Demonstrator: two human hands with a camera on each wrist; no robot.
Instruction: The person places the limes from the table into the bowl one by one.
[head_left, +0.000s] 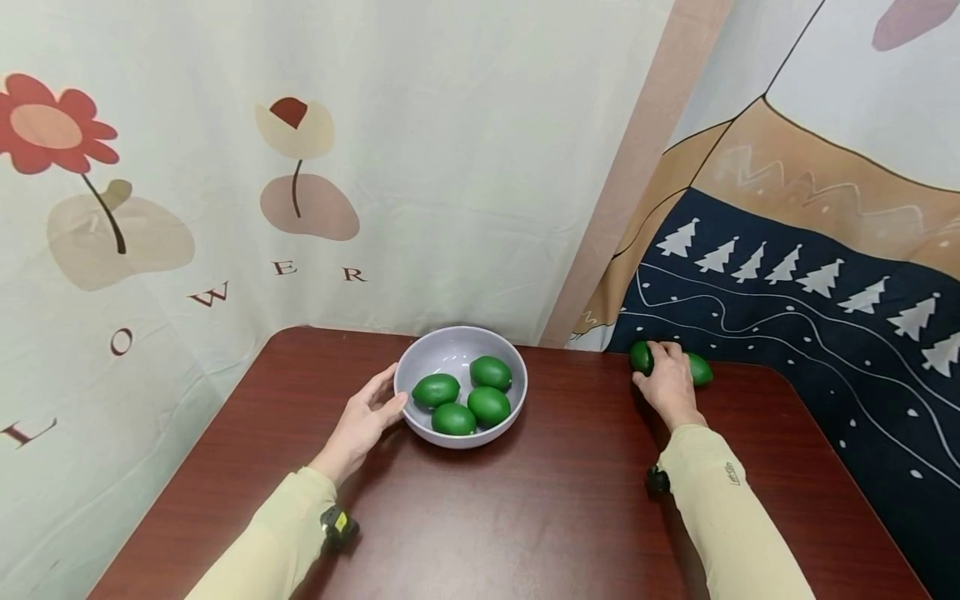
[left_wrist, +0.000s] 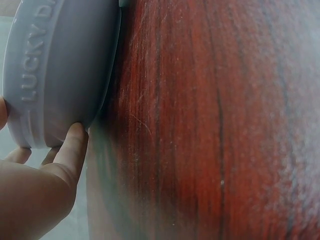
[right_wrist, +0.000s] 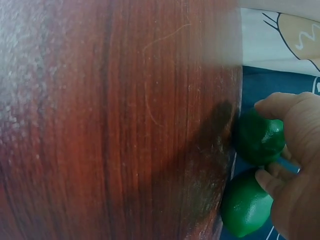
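Held lime (head_left: 641,357): deep green, smooth, oval, at the far edge of the worktop (head_left: 570,517).
Right grip (head_left: 667,390): pinches this lime.
Second lime (head_left: 700,369): lies just beside, touching the same grip.
Bowl (head_left: 442,358): pale grey, four limes (head_left: 488,407) inside.
Left grip (head_left: 356,429): holds the bowl's side.
Behind: printed curtain (head_left: 465,183).
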